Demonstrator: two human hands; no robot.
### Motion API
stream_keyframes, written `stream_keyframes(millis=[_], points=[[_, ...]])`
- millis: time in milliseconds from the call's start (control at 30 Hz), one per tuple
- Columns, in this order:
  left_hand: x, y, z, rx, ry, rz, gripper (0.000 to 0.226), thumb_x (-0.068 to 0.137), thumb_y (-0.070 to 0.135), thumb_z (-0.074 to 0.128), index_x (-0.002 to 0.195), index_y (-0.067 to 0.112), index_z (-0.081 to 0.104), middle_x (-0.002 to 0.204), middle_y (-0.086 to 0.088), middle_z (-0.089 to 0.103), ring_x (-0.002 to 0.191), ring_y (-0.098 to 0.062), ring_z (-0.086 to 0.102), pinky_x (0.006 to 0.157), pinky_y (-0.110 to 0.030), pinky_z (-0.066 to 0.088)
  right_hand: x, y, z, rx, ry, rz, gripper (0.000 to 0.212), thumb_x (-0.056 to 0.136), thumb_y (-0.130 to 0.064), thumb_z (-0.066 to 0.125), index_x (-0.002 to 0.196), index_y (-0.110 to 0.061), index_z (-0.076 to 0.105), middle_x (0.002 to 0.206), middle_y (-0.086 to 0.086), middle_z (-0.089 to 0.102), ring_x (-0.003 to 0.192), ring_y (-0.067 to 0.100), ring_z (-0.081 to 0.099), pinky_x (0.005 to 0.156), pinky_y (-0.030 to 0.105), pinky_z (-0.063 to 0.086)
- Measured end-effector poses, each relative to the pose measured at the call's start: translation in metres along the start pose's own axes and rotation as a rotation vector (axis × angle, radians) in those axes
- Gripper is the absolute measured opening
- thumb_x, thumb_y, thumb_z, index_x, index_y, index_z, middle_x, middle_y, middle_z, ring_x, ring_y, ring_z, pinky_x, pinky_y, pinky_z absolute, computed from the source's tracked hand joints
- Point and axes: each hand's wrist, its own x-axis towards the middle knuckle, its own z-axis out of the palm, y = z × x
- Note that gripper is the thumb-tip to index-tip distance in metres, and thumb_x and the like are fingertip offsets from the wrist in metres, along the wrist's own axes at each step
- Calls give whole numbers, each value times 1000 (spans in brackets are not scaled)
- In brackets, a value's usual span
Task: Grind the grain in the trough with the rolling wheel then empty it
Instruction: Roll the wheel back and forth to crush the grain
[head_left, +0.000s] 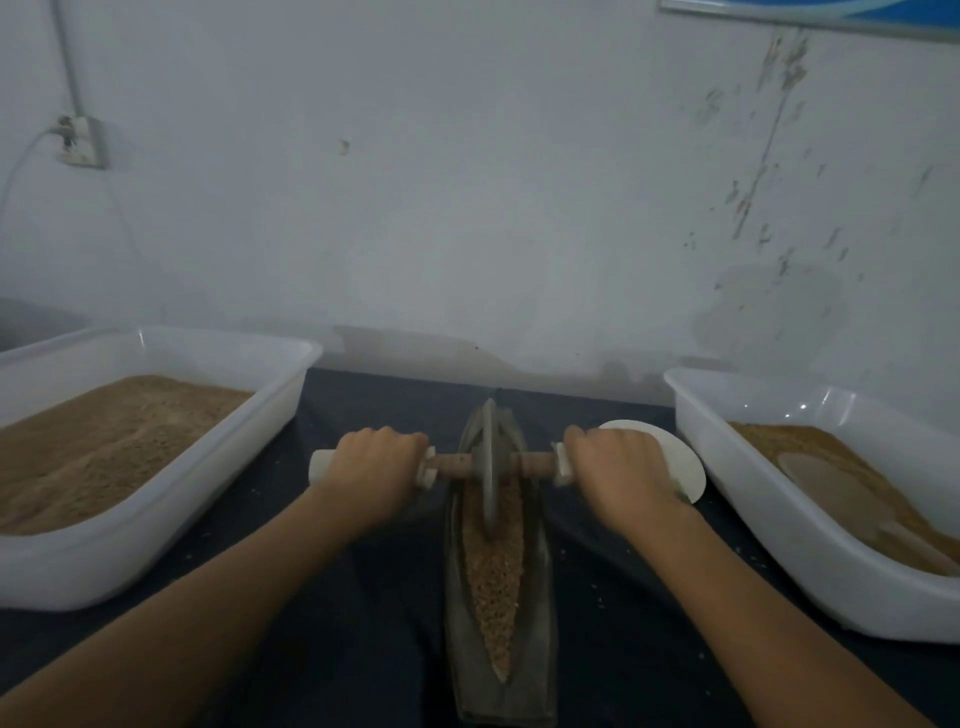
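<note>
Gripping axle (530, 460): left hand (374, 467), right hand (618, 467).

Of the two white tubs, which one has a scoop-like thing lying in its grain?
The right tub: a pale scoop lies half-buried in its grain. The left tub holds only grain.

Dark-clothed table (363, 623) with trough (470, 670) between two white tubs (291, 410) (696, 415), white disc (680, 462) beside.

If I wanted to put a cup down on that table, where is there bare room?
Bare dark cloth lies between the left tub and the trough, and between the trough and the right tub, under the forearms. It is crowded by the white disc near the right hand.
</note>
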Motion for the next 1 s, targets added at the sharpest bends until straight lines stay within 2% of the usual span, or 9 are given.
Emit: stream_keyframes(millis=[67, 133, 233, 300, 433, 567, 733, 900, 1000], points=[[-25, 3, -5, 7, -18, 27, 27, 83, 42, 60, 81, 34, 35, 79, 8, 53, 67, -15, 47, 62, -31, 34, -26, -3, -5, 30, 28, -58, 27, 77, -23, 70, 93, -21, 48, 87, 0, 63, 71, 19, 59, 56, 30, 37], [-55, 6, -11, 12, 3, 52, 34, 80, 43, 61, 81, 37, 28, 72, 12, 43, 63, -10, 41, 60, -30, 32, -56, -6, -11, 64, 130, -137, 46, 46, -23, 88, 75, -20, 52, 64, -1, 59, 49, 17, 52, 46, 28, 31], [-76, 6, -18, 13, 12, 88, 39, 77, 44, 64, 81, 40, 25, 69, 14, 38, 61, -5, 40, 59, -28, 32, -81, -7, -18, 133, 222, -153, 58, 20, -17, 90, 62, -20, 51, 49, -3, 50, 36, 15, 43, 42, 24, 21], [-70, 10, -21, 42, 9, 75, 38, 77, 43, 64, 81, 38, 26, 71, 13, 39, 63, -9, 42, 60, -30, 31, -76, -7, -13, 134, 132, -120, 54, 28, -17, 90, 65, -19, 51, 52, -2, 52, 39, 16, 45, 43, 24, 23], [-20, 16, -12, 103, 57, 38, 30, 81, 37, 62, 83, 29, 33, 89, 4, 61, 82, -22, 61, 63, -33, 33, -25, -5, 15, 81, 18, 9, 27, 82, -27, 66, 84, -24, 39, 77, -4, 58, 61, 17, 51, 51, 27, 28], [27, 11, -9, 107, 48, 30, 14, 86, 29, 57, 85, 28, 43, 97, -2, 64, 89, -28, 62, 65, -34, 35, 20, -4, 29, 24, 43, 97, 9, 89, -20, 55, 97, -17, 50, 94, 3, 66, 82, 25, 64, 58, 31, 32], [-8, 12, -10, 62, 33, 33, 22, 84, 34, 59, 86, 30, 37, 93, 2, 63, 82, -24, 60, 65, -33, 35, -6, -7, 9, 30, 1, 4, 17, 84, -17, 60, 95, -19, 47, 95, 1, 64, 82, 23, 63, 58, 32, 31], [-85, 13, -26, -21, -44, 63, 33, 82, 39, 62, 80, 38, 29, 75, 13, 45, 68, -6, 47, 67, -27, 41, -72, -14, -26, 41, 178, -156, 47, 34, -12, 87, 69, -17, 56, 58, 1, 57, 45, 18, 52, 46, 26, 26], [-91, 14, -35, 27, -12, 95, 31, 81, 38, 60, 82, 37, 28, 77, 13, 45, 68, -8, 48, 66, -29, 41, -82, -11, -24, 116, 201, -155, 50, 25, -7, 87, 61, -17, 53, 49, -1, 51, 37, 17, 46, 36, 27, 29]])
